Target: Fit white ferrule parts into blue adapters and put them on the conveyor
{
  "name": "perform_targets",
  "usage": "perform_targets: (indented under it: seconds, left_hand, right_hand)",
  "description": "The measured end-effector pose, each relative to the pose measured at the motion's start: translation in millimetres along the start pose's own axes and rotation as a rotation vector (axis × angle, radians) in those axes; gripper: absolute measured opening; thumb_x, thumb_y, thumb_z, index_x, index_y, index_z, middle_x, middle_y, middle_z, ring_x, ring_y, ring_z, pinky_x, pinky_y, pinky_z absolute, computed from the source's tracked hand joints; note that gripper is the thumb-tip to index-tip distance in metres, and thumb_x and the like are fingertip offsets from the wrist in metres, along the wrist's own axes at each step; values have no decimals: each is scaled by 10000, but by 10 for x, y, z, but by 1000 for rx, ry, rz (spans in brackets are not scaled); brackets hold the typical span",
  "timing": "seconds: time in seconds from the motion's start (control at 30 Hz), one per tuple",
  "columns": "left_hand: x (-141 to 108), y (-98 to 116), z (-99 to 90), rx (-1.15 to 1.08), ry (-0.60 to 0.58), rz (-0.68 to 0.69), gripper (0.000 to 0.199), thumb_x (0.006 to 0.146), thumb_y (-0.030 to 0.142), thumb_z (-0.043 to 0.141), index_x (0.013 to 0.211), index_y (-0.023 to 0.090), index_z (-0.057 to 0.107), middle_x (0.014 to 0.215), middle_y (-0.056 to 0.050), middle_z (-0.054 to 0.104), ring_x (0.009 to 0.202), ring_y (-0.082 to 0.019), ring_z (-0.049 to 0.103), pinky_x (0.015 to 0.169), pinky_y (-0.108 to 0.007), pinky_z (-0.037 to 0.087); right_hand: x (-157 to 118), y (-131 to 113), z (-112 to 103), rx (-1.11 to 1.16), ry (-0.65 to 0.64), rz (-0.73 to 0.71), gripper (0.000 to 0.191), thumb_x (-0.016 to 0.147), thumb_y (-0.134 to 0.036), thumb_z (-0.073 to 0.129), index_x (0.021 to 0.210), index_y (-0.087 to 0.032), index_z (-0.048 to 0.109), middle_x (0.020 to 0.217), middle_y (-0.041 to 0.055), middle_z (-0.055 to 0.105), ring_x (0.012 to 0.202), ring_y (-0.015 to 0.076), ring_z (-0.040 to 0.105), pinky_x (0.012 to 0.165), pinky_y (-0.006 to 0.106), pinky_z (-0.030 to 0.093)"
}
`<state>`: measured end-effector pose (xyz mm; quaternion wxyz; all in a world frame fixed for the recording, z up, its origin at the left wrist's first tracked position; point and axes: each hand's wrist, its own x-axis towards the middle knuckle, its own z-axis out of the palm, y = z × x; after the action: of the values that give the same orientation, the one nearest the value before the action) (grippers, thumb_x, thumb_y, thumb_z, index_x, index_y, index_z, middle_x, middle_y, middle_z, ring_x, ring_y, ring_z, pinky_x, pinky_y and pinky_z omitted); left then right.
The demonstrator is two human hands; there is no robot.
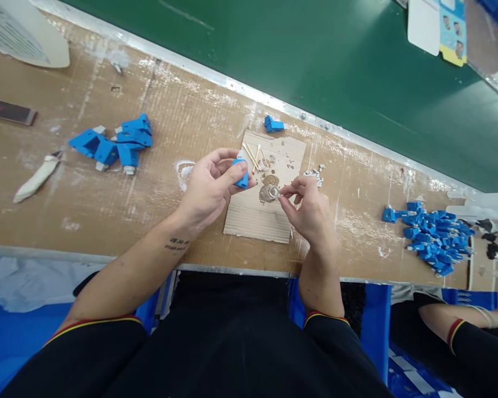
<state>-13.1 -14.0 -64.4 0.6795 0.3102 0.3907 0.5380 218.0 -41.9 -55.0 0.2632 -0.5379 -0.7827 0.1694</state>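
Note:
My left hand (209, 185) is closed around a small blue plastic part (240, 174), thumb pressed on its face and a pale piece at its upper end. My right hand (309, 207) is closed in a pinch beside a small clear round dish (269, 192). Whatever sits between those fingertips is too small to make out. The dish rests among wet brown stains on a cardboard sheet (257, 224). Several cotton swabs (253, 157) lie on the sheet's upper part. Just right of the sheet is a little heap of small grey-white pieces (314, 174).
A single blue part (274, 124) lies beyond the cardboard. More blue parts (116, 143) lie at left, near a taped knife-like tool (39, 177) and a dark block (13, 112). A large blue pile (437, 237) is at right, near another person's arm (444, 326). A green surface (294, 55) borders the bench.

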Motion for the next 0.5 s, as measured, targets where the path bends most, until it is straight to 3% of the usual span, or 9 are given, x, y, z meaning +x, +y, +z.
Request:
perform_targets:
  seconds: [0.17,0.27,0.37,0.5]
  left_hand:
    - [23,-21,-6,43,3,77,521,617,508,1037,919,187,760,882,-17,793,787,-144,755,745,-279,666]
    - [9,-5,2,137,32,183,482,607,474,1045,890,194,773,877,-16,795,779,-148,751,739,-289,664]
    - [-56,0,37,270,0,289,402,662,430,1023,858,194,763,904,-35,807,871,-192,786,842,-360,688]
    - [-174,-68,91,415,-124,519,245,765,301,961,815,206,740,973,-53,835,940,-208,814,916,-392,691]
  right_hand:
    - [-2,-26,-9,36,26,-17,271,943,-207,662,1118,-280,468,975,18,829,756,187,772,607,306,557]
    - [-7,-89,-35,183,188,-46,331,936,-210,722,1104,-303,453,937,-24,815,751,172,771,600,303,574]
    - [-11,-174,-46,383,420,-56,401,926,-299,797,1091,-333,433,875,-58,783,749,180,768,594,322,593]
    - [-14,-268,28,579,499,-65,446,926,-421,821,1089,-362,411,858,-71,759,693,180,745,639,356,629]
